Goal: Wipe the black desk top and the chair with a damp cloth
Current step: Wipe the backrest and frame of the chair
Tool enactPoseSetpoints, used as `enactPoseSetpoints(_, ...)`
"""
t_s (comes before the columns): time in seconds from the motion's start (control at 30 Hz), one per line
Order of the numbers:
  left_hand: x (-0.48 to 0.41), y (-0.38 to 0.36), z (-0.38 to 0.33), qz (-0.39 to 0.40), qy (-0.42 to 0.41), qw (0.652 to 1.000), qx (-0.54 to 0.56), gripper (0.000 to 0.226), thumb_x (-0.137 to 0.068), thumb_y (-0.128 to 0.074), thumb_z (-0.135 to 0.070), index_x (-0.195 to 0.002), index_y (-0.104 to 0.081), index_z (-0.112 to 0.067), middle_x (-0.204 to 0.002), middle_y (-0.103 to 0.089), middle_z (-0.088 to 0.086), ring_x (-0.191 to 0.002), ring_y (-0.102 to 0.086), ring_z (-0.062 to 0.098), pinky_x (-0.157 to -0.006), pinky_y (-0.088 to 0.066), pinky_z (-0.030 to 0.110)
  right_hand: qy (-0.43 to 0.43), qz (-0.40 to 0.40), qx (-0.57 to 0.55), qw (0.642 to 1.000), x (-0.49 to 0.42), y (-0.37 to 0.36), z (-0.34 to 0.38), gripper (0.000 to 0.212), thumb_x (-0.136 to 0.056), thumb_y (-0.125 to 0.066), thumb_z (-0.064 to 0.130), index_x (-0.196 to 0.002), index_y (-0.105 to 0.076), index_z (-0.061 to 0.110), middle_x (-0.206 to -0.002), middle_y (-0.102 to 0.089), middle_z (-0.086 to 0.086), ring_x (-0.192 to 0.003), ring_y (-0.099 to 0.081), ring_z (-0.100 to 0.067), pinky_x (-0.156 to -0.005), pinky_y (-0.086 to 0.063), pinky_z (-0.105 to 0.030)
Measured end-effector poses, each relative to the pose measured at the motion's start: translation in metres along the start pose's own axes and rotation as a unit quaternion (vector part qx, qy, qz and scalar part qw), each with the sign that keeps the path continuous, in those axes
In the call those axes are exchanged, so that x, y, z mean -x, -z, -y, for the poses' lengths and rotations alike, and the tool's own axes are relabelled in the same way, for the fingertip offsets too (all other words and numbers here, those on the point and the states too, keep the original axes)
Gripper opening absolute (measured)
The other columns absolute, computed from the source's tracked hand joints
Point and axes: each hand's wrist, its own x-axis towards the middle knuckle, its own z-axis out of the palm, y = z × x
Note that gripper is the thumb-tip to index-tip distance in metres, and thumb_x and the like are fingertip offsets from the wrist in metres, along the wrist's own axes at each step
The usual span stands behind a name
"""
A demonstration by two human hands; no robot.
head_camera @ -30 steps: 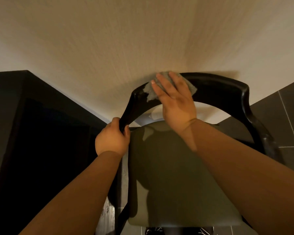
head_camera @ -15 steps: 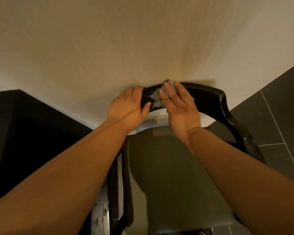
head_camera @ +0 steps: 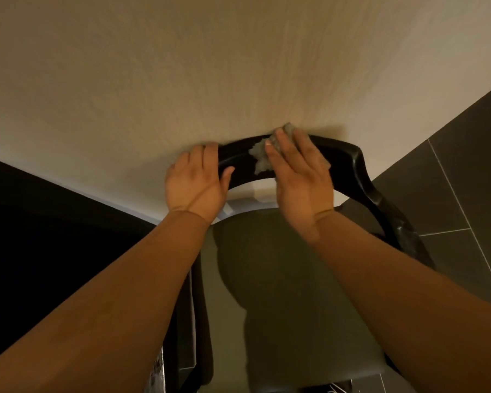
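Note:
A black chair [head_camera: 349, 163] with a curved backrest and a grey-green seat [head_camera: 281, 279] stands against the wall. My right hand [head_camera: 298, 177] presses a grey cloth [head_camera: 262, 160] flat onto the top of the backrest with straight fingers. My left hand [head_camera: 196, 180] grips the backrest's left end, fingers over the top and thumb on the front face. The black desk top [head_camera: 40, 222] lies to the left, dark and dim.
A beige textured wall [head_camera: 210, 66] rises right behind the chair. Dark grey floor tiles [head_camera: 465, 180] lie to the right. A pale skirting strip shows through the gap under the backrest.
My left hand has moved from the chair's left arm up to the top of the backrest. My right hand and the cloth have stayed on the backrest's top.

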Motion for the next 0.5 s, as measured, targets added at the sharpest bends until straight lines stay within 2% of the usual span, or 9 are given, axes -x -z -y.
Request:
enactPoseSetpoints(0.13, -0.001, 0.001, -0.001, 0.007, -0.003, 1.000, -0.005, 0.048, -0.099, -0.054, -0.043, -0.128, -0.058, -0.005, -0.106, -0.065, 0.018, -0.085, -0.061, 0.038, -0.065, -0.044, 0.042, 0.111, -0.009, -0.047, 0.993, -0.015, -0.009, 0.009, 0.053, -0.094, -0.064, -0.001, -0.146, -0.055, 0.009, -0.157, -0.047, -0.011, -0.149, -0.038, -0.031, -0.120, -0.035, -0.046)
enactPoseSetpoints(0.23, 0.000, 0.000, -0.001, -0.001, -0.003, 1.000, -0.019, 0.048, -0.100, -0.054, -0.045, -0.127, -0.058, -0.005, -0.104, -0.065, 0.018, -0.084, -0.060, 0.038, -0.064, -0.043, 0.042, 0.137, 0.003, -0.051, 0.989, -0.016, -0.004, -0.005, 0.059, -0.091, -0.069, -0.003, -0.148, -0.053, 0.008, -0.157, -0.046, -0.011, -0.149, -0.038, -0.029, -0.123, -0.032, -0.042)
enactPoseSetpoints(0.3, -0.001, 0.000, -0.002, -0.004, -0.002, 1.000, -0.025, 0.048, -0.102, -0.054, -0.046, -0.127, -0.058, -0.005, -0.104, -0.065, 0.018, -0.083, -0.060, 0.038, -0.064, -0.042, 0.041, 0.131, 0.026, -0.016, 0.991, -0.011, 0.003, -0.025, 0.066, -0.091, -0.069, -0.001, -0.151, -0.047, 0.008, -0.161, -0.041, -0.010, -0.152, -0.032, -0.027, -0.125, -0.024, -0.038)
enactPoseSetpoints(0.37, 0.000, 0.000, -0.002, -0.005, 0.000, 0.999, -0.031, 0.048, -0.104, -0.052, -0.047, -0.127, -0.057, -0.005, -0.105, -0.065, 0.018, -0.084, -0.060, 0.037, -0.064, -0.042, 0.042, 0.108, 0.031, 0.018, 0.993, -0.002, 0.010, -0.045, 0.063, -0.095, -0.067, 0.005, -0.153, -0.043, 0.009, -0.163, -0.037, -0.011, -0.153, -0.031, -0.028, -0.125, -0.026, -0.041)
enactPoseSetpoints(0.43, 0.000, 0.001, -0.003, -0.001, -0.003, 0.999, -0.032, 0.048, -0.104, -0.050, -0.047, -0.127, -0.058, -0.005, -0.104, -0.064, 0.018, -0.083, -0.059, 0.038, -0.064, -0.041, 0.042, 0.073, 0.016, 0.036, 0.997, 0.009, 0.016, -0.058, 0.058, -0.097, -0.067, 0.011, -0.152, -0.046, 0.009, -0.162, -0.039, -0.009, -0.151, -0.034, -0.028, -0.125, -0.027, -0.041)
enactPoseSetpoints(0.5, -0.001, 0.002, -0.003, 0.009, -0.001, 0.999, -0.037, 0.048, -0.104, -0.049, -0.047, -0.126, -0.058, -0.006, -0.103, -0.064, 0.018, -0.082, -0.059, 0.037, -0.064, -0.039, 0.040, 0.038, 0.009, 0.046, 0.998, 0.013, 0.019, -0.052, 0.056, -0.097, -0.066, 0.011, -0.150, -0.049, 0.009, -0.161, -0.041, -0.009, -0.151, -0.035, -0.029, -0.127, -0.019, -0.037)
